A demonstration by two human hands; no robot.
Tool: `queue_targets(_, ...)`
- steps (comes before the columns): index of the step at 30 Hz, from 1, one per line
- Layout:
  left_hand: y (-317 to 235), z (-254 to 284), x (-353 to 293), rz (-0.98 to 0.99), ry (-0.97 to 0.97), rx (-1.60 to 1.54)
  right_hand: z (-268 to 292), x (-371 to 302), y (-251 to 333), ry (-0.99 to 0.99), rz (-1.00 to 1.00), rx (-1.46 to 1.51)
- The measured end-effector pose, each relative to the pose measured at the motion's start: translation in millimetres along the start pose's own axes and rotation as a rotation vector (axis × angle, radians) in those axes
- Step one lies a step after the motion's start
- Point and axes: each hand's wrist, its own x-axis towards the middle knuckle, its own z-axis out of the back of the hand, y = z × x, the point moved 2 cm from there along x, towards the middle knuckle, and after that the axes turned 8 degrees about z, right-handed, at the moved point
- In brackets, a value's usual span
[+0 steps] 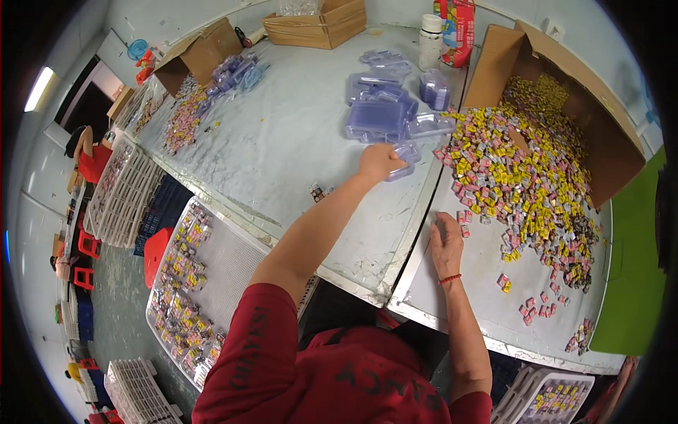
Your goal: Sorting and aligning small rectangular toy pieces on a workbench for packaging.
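My left hand (381, 162) reaches across the table with its fingers closed on the edge of a clear plastic case (405, 161). Just beyond it lie stacks of bluish clear plastic cases (378, 119), some nested together. My right hand (446, 244), a red bead bracelet at its wrist, rests on the right-hand table, fingers loosely extended and apparently holding nothing. Near its fingertips are a few small pink pieces (463, 217), at the edge of a large heap of small pink, yellow and grey pieces (522, 173). The heap spills from a tipped cardboard box (613, 134).
A white bottle (430, 42) and a red bag (459, 32) stand at the back. Farther left are another cardboard box (205, 51) and a smaller heap (185, 116). A white tray (229, 258) with filled packs sits left of me. A gap (417, 244) separates the tables.
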Motion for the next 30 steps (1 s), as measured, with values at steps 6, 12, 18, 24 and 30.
queue_targets(6, 56.1, 2.6, 37.2, 0.157, 0.182, 0.086, -3.1, -0.3, 5.0, -0.041, -0.005, 0.058)
queue_targets(12, -36.8, 28.2, -28.9, -0.353, -0.205, -0.152, 29.8, -22.8, 22.0, -0.126, 0.022, -0.098)
queue_targets(18, -96.3, -50.1, -157.9, -1.102, -0.032, 0.069, 87.9, -50.7, 16.8, -0.249, -0.092, -0.168)
queue_targets(24, -102.6, -95.0, -212.7, -0.991, 0.306, -0.013, 155.6, -67.0, 3.0, -0.268, -0.018, -0.437)
queue_targets(30, -153.5, -142.6, -135.2, -0.92, 0.222, -0.041, 168.3, -37.3, -36.5, -0.16, -0.02, -0.693)
